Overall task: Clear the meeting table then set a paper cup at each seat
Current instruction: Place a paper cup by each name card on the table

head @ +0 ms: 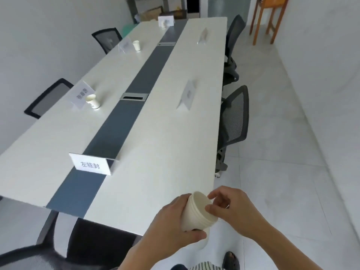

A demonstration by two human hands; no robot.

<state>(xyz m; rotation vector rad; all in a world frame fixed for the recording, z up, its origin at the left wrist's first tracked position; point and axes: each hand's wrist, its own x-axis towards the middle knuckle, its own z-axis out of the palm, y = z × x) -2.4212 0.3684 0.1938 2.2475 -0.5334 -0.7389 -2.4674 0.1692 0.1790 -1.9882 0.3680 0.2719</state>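
A stack of nested white paper cups [196, 215] is gripped from the left side by my left hand [171, 228], just off the near right corner of the long white table [148, 172]. My right hand [228, 205] pinches the rim of the top cup with thumb and fingertips. Three single paper cups stand on the table's left half: one [93, 101] by the nearest left name card, one [137, 45] further back, one [163, 24] at the far end.
Name cards stand at the seats [91, 164] [188, 93] [203, 35]. A dark blue strip with cable boxes [134, 96] runs down the table's middle. Mesh chairs line the right side [234, 121] and left side [48, 98]; another sits at the near end [58, 256]. Tiled floor lies to the right.
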